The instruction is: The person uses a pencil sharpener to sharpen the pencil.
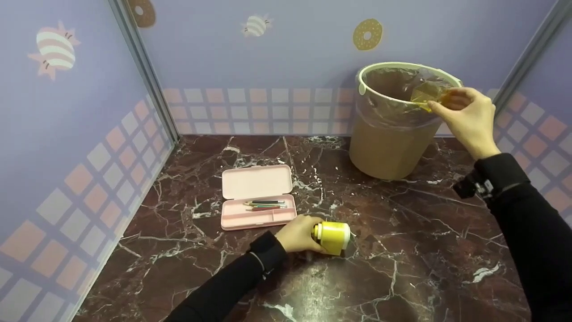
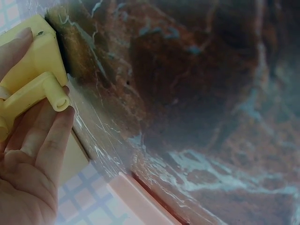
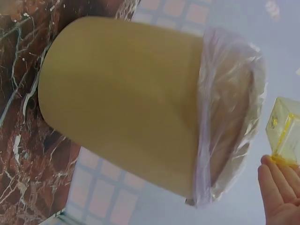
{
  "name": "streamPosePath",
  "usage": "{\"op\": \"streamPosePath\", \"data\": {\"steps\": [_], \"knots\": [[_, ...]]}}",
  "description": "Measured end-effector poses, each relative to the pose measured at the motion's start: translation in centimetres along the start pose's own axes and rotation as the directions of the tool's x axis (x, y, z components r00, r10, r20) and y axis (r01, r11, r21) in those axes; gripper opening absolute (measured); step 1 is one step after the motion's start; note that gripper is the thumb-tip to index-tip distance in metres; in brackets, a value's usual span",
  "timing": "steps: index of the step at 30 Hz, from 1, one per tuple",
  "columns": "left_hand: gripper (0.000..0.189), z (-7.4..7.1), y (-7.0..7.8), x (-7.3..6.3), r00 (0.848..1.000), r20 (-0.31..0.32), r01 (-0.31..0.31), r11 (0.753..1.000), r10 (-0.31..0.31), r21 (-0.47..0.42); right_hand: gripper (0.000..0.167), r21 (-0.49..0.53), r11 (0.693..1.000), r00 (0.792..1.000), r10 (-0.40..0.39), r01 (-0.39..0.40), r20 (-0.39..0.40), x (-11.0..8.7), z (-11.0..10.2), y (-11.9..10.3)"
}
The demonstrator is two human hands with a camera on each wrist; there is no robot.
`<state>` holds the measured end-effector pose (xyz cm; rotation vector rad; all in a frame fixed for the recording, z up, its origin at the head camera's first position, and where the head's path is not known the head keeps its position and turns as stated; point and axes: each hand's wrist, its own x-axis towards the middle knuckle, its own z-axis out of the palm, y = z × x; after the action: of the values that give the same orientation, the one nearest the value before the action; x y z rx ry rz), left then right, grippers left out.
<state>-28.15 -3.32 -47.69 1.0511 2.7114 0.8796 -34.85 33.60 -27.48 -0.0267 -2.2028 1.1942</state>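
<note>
A yellow pencil sharpener with a crank handle [image 2: 57,96] lies on the marble-patterned table; its body [image 1: 333,236] shows a white end. My left hand [image 1: 298,235] grips it at the crank side, thumb on one face and fingers beneath in the left wrist view. Up at the right, my right hand [image 1: 474,117] pinches a see-through yellow shavings drawer [image 1: 424,93] between thumb and fingers. This drawer is tilted over the rim of a tan trash bin [image 1: 389,150] lined with a clear plastic bag [image 3: 225,108]. Whether anything is inside the drawer I cannot tell.
An open pink pencil case [image 1: 257,182] holding several pencils [image 1: 266,205] lies just behind my left hand. Small white specks dot the table [image 1: 214,268] between case and bin. Patterned lilac wall panels [image 1: 286,58] stand at the back and both sides.
</note>
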Motion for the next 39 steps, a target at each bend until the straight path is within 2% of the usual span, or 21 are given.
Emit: {"op": "streamPosePath", "data": {"steps": [6, 11, 15, 22, 31, 37, 39], "knots": [[0.050, 0.0, -0.1, 0.0, 1.000, -0.002, -0.005, 1.000, 0.005, -0.002, 0.051, 0.054, 0.998, 0.988, -0.035, 0.027, 0.151, -3.1, -0.3, 0.2], [0.053, 0.0, 0.0, 0.0, 1.000, -0.003, -0.007, 1.000, 0.007, -0.003, 0.047, 0.084, 0.992, 0.957, -0.112, 0.093, 0.268, -6.3, 0.1, 1.4], [0.052, -0.1, 0.1, -0.1, 1.000, -0.003, -0.001, 1.000, 0.001, 0.001, 0.046, 0.116, 0.986, 0.907, -0.157, 0.121, 0.392, -9.0, 0.9, 3.0], [0.052, 0.0, 0.0, -0.1, 1.000, -0.009, -0.012, 1.000, 0.012, -0.002, 0.046, 0.131, 0.988, 0.796, -0.142, 0.080, 0.589, -13.9, 3.0, 6.7], [0.053, 0.0, 0.1, -0.1, 1.000, -0.007, 0.003, 1.000, -0.003, -0.001, 0.047, 0.057, 0.990, 0.688, -0.132, 0.130, 0.713, -18.1, 5.1, 9.3], [0.054, 0.0, 0.1, -0.2, 1.000, -0.011, -0.006, 1.000, 0.006, 0.003, 0.050, 0.072, 0.989, 0.613, -0.139, 0.133, 0.777, -20.0, 6.2, 10.2], [0.054, 0.0, 0.1, -0.2, 1.000, -0.013, -0.008, 1.000, 0.008, 0.004, 0.051, 0.086, 0.989, 0.598, -0.139, 0.117, 0.790, -20.5, 6.6, 10.3]]}}
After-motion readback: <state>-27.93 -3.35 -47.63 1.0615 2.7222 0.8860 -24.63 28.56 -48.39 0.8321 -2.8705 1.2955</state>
